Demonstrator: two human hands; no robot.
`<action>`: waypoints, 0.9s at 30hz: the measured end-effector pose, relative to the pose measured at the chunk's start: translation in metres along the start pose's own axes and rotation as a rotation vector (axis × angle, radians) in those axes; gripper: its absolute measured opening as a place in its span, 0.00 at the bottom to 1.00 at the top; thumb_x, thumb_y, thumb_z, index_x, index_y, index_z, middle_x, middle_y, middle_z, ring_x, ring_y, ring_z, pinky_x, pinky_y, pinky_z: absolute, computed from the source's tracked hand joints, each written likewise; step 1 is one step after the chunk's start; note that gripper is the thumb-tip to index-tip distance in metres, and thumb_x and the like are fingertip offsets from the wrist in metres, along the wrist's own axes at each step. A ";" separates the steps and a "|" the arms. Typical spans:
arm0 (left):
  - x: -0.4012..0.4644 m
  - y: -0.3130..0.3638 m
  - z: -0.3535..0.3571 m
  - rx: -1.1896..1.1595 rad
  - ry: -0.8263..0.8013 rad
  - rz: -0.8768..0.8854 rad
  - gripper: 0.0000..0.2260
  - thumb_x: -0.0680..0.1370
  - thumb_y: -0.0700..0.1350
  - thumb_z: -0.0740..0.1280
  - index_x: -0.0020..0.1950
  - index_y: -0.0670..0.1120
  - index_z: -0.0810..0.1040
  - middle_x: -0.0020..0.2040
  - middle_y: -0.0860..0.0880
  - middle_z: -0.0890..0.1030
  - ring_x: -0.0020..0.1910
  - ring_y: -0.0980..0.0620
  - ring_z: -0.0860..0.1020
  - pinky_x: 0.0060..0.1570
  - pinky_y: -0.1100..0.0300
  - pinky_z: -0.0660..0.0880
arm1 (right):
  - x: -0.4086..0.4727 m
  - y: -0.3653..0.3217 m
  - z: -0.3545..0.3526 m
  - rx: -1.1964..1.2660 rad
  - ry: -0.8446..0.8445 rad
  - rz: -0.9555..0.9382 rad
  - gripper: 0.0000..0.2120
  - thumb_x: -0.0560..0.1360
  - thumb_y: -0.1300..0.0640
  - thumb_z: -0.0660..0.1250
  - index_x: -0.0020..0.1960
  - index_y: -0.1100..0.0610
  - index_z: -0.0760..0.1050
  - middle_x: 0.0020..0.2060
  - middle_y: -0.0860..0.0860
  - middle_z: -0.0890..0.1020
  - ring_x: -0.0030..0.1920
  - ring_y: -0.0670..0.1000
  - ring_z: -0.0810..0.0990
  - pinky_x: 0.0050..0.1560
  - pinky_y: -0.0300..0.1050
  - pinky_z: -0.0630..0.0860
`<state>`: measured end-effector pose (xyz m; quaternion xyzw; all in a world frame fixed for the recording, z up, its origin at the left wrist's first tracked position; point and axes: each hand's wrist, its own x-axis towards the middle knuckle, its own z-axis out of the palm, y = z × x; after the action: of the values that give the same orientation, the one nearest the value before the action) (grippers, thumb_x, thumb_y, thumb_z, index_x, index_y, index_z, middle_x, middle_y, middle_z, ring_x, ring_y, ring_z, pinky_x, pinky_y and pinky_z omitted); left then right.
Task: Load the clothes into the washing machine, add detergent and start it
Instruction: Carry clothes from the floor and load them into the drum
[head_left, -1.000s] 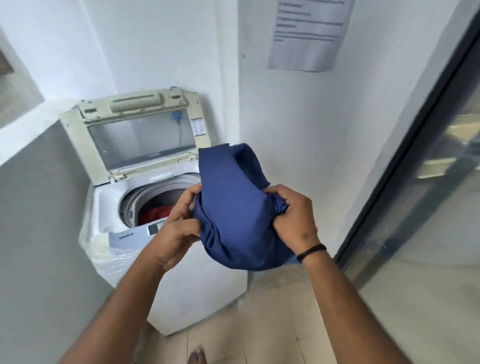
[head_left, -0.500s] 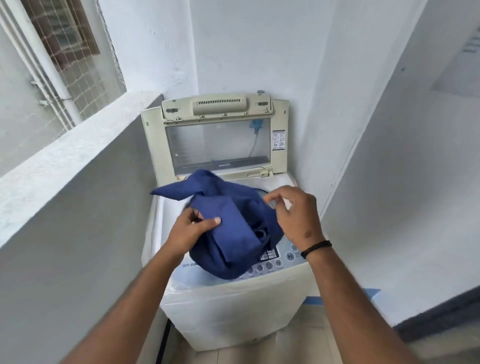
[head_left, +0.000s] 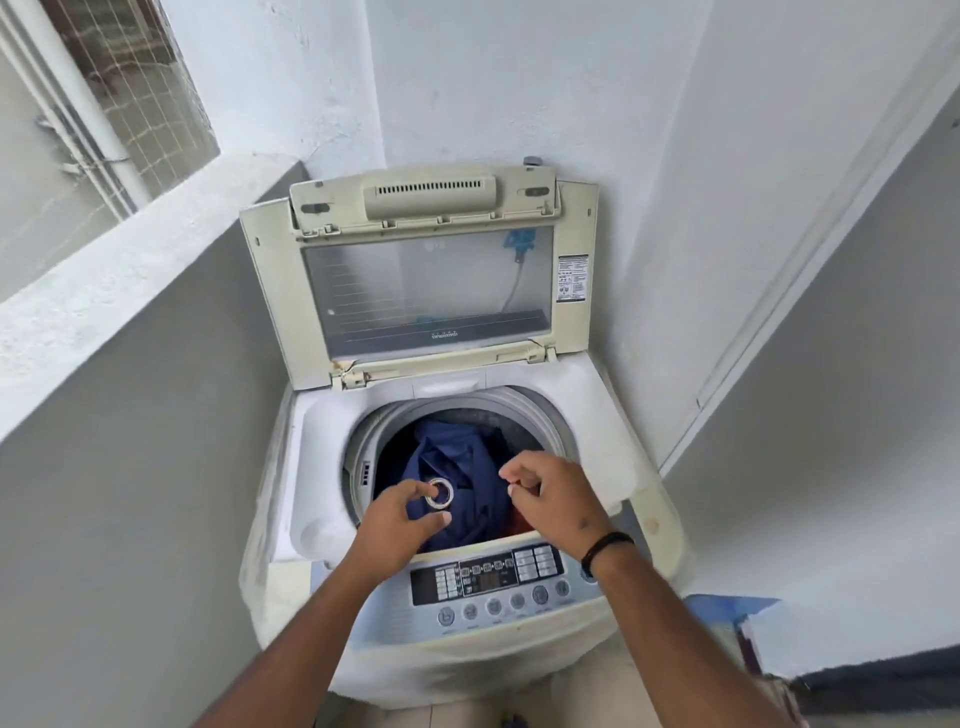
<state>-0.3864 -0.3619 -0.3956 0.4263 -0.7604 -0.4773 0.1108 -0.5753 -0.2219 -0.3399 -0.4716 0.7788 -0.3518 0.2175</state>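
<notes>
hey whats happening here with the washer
A person is loading a top-loading washing machine whose lid stands open. A blue garment lies in the drum, with something red showing beside it. Both hands hover over the opening, holding nothing: the left hand and the right hand have loosely curled fingers. No detergent is visible, and the control panel is untouched.

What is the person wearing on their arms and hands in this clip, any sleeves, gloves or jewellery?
Both forearms are bare up to the frame edge, with no sleeves and no gloves in view. The left hand has a silver-coloured ring at its fingers. The right hand shows no ring, but a thin black band circles its wrist. No watch or other markings are visible.
</notes>
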 end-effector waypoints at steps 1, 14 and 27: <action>0.003 -0.002 0.000 0.030 -0.001 0.002 0.11 0.74 0.49 0.76 0.54 0.54 0.79 0.54 0.55 0.80 0.51 0.63 0.77 0.48 0.64 0.72 | 0.002 0.006 0.006 -0.015 -0.045 0.023 0.10 0.76 0.59 0.68 0.56 0.50 0.81 0.52 0.46 0.82 0.51 0.44 0.79 0.52 0.33 0.75; 0.122 -0.061 0.035 0.478 -0.271 -0.180 0.21 0.80 0.53 0.69 0.72 0.56 0.73 0.68 0.45 0.69 0.64 0.44 0.74 0.68 0.54 0.69 | 0.137 0.103 0.079 -0.427 -0.731 0.091 0.16 0.77 0.52 0.66 0.64 0.53 0.74 0.58 0.55 0.77 0.58 0.59 0.78 0.58 0.54 0.77; 0.189 -0.140 0.073 0.627 -0.361 -0.158 0.32 0.80 0.57 0.66 0.82 0.57 0.57 0.81 0.43 0.56 0.80 0.41 0.55 0.78 0.50 0.56 | 0.174 0.163 0.154 -0.631 -1.159 0.081 0.27 0.78 0.58 0.65 0.76 0.54 0.64 0.66 0.60 0.75 0.62 0.60 0.78 0.59 0.48 0.76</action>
<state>-0.4683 -0.4842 -0.5931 0.4058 -0.8417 -0.2960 -0.1983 -0.6475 -0.3792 -0.5650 -0.5961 0.6186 0.2123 0.4658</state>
